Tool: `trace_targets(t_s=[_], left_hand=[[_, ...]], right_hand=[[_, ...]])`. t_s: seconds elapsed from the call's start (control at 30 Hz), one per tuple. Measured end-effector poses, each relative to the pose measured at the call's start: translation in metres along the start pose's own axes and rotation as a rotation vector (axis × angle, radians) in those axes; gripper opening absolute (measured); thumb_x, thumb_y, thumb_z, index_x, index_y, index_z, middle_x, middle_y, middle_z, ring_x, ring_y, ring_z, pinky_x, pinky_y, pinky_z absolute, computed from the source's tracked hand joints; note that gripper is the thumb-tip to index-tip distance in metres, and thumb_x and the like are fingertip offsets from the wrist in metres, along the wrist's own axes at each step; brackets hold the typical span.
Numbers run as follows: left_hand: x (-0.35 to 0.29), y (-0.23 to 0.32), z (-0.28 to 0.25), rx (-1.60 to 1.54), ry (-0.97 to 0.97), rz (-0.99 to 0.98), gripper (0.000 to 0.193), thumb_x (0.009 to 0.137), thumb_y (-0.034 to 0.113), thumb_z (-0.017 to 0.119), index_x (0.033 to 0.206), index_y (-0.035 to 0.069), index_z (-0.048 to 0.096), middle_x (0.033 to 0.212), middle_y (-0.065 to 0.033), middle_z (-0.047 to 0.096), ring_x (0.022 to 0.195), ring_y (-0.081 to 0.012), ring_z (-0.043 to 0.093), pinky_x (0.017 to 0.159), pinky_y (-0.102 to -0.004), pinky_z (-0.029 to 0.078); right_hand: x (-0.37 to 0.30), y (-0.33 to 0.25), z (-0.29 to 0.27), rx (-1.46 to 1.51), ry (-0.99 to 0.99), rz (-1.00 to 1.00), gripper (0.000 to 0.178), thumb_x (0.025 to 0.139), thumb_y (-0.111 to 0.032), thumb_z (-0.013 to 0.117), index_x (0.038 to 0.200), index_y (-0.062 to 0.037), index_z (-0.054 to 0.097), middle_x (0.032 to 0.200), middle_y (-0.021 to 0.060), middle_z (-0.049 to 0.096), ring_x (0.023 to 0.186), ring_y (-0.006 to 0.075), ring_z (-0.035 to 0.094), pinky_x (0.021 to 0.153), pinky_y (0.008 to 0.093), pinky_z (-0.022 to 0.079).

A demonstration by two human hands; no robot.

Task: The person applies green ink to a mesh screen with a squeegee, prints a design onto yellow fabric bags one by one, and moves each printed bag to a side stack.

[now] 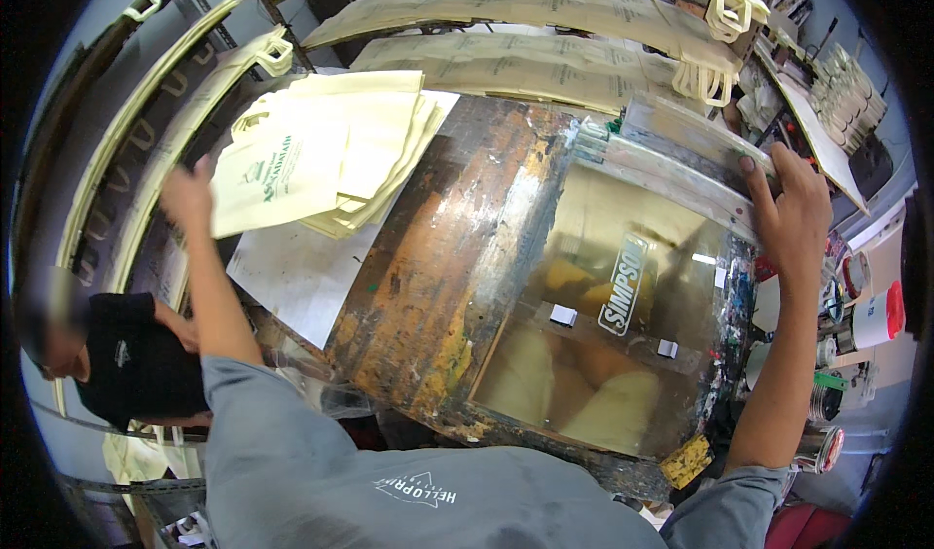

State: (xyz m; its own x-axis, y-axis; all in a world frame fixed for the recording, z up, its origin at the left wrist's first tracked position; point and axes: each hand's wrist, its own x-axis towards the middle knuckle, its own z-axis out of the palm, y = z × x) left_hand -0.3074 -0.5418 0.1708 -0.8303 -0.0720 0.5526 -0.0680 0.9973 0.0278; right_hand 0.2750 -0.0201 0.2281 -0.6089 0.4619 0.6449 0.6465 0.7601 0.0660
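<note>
My left hand (188, 199), smeared by motion, is at the left edge of a stack of cream fabric bags (379, 131). The top bag (326, 165) bears a green print. Whether the fingers touch it I cannot tell. At the far right, my right hand (793, 199) grips the right end of a metal-edged frame (671, 175), thumb on its near side. That frame stands along the far edge of a glass plate (662, 374) set in the worktable. White tabs and a dark-and-white sticker (626, 286) show on the glass.
Paint-stained wood (428, 286) makes up the worktable. A white sheet (306, 282) lies beneath the bags. Racks of similar bags (525, 63) stand behind and left. Another person (126, 359) is at left. Tins (871, 316) line the right; a yellow block (687, 461) sits at the near corner.
</note>
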Motion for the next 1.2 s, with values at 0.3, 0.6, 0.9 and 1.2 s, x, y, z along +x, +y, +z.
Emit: trace_targets(t_s=[0.3, 0.6, 0.9, 1.2], left_hand=[[-0.13, 0.232, 0.04, -0.317, -0.256, 0.715, 0.047, 0.098, 0.037, 0.072, 0.127, 0.002, 0.063, 0.127, -0.0241, 0.063, 0.117, -0.0424, 0.064, 0.096, -0.0524, 0.057], [0.009, 0.276, 0.09, -0.125, -0.105, 1.005, 0.08, 0.088, 0.02, 0.072, 0.161, 0.013, 0.042, 0.159, -0.012, 0.051, 0.145, -0.036, 0.05, 0.119, -0.0524, 0.043], [-0.004, 0.274, 0.073, -0.163, -0.25, 1.045, 0.065, 0.085, 0.022, 0.08, 0.146, 0.012, 0.061, 0.148, -0.0113, 0.062, 0.137, -0.0323, 0.058, 0.124, -0.0499, 0.039], [-0.035, 0.238, 0.104, -0.57, 0.079, 0.934, 0.051, 0.087, 0.014, 0.077, 0.137, 0.007, 0.067, 0.135, -0.0151, 0.063, 0.126, -0.0363, 0.058, 0.112, -0.0463, 0.047]], right_hand=[[0.013, 0.002, 0.015, 0.152, -0.028, -0.063, 0.046, 0.102, -0.046, 0.063, 0.096, -0.0002, 0.061, 0.085, 0.0204, 0.058, 0.084, 0.0422, 0.058, 0.078, 0.0481, 0.044], [0.012, -0.002, 0.017, 0.177, 0.042, -0.013, 0.043, 0.095, -0.042, 0.071, 0.106, -0.0007, 0.069, 0.093, 0.0191, 0.065, 0.088, 0.0399, 0.06, 0.083, 0.0458, 0.044], [0.017, 0.004, 0.019, 0.197, 0.0, 0.057, 0.046, 0.098, -0.042, 0.071, 0.113, 0.0004, 0.069, 0.098, 0.0217, 0.067, 0.097, 0.0402, 0.062, 0.089, 0.0443, 0.047], [0.006, 0.0, 0.02, 0.197, 0.047, -0.019, 0.039, 0.1, -0.037, 0.067, 0.106, 0.0016, 0.066, 0.091, 0.0208, 0.061, 0.088, 0.0392, 0.058, 0.082, 0.0445, 0.045]])
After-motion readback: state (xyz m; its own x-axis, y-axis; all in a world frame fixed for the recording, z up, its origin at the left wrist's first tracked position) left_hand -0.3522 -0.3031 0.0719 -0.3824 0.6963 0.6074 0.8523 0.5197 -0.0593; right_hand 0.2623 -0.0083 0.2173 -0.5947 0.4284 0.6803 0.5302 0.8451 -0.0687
